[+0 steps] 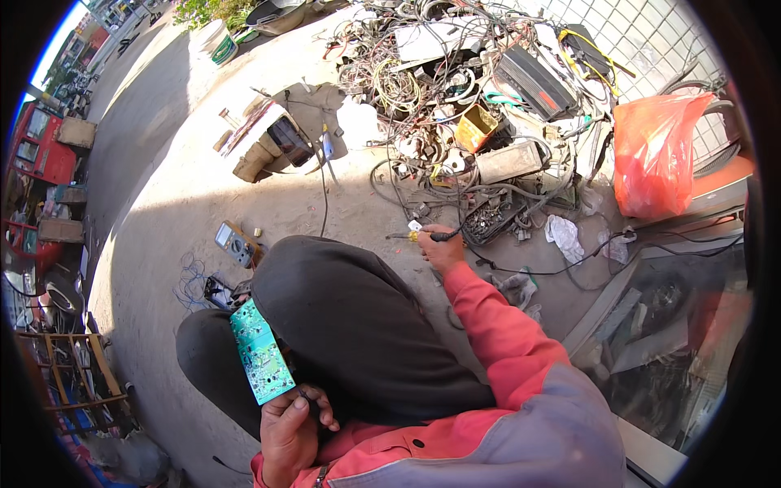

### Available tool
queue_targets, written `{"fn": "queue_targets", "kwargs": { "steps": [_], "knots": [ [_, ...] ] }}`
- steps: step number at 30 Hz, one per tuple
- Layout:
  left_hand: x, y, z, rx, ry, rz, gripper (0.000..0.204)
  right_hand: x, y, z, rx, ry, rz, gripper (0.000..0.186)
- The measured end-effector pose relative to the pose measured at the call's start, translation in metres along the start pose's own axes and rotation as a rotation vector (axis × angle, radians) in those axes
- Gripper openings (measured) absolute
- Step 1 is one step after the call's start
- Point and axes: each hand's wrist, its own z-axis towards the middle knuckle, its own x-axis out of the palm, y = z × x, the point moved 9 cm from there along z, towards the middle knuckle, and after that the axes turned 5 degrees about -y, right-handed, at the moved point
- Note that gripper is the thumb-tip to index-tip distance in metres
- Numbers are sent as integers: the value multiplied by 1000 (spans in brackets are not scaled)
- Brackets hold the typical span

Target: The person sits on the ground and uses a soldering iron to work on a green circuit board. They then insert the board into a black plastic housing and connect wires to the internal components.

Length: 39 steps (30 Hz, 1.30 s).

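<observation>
In the head view my left hand (pixel 294 427) grips a green circuit board (pixel 260 351) at its lower end, beside my dark trouser legs. A dark object, hard to make out, is among its fingers. My right hand (pixel 443 248) is out past my knee, closed on a black-handled tool (pixel 444 237) with a cord, perhaps a soldering iron. A small yellow piece and a white piece lie at its fingertips, partly hidden. A multimeter (pixel 234 242) lies left of my knee, with thin blue wires (pixel 191 281) and a small dark device (pixel 218 293) nearby.
A heap of cables and electronic scrap (pixel 443 89) fills the upper middle. An orange plastic bag (pixel 655 163) stands at right, above a glass-fronted case (pixel 651 333). A box-like object (pixel 272 138) sits in sunlight ahead. Red vehicles (pixel 45 150) and a wooden frame (pixel 73 370) are at left.
</observation>
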Motion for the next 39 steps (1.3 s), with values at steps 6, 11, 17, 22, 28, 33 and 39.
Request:
{"fn": "queue_targets", "kwargs": {
  "steps": [6,11,17,22,28,33,39],
  "knots": [
    [2,3,0,-22,-23,6,10,-2,1,0,-17,-9,-8,19],
    [9,1,0,-5,6,0,12,-7,-12,8,-5,-2,15,21],
    [7,0,-4,-45,-5,-11,26,0,-1,-1,51,7,41,23],
    [8,0,-5,-80,-14,-16,26,-6,4,-3,96,27,108,22],
    [14,3,-1,-91,51,-109,25,-35,-7,6,187,-84,309,20],
    [15,5,-2,-93,61,-156,24,-53,0,-2,275,-154,441,19],
    [17,6,-1,-89,72,-174,26,-58,29,-11,326,-120,559,22]
  ]
}}
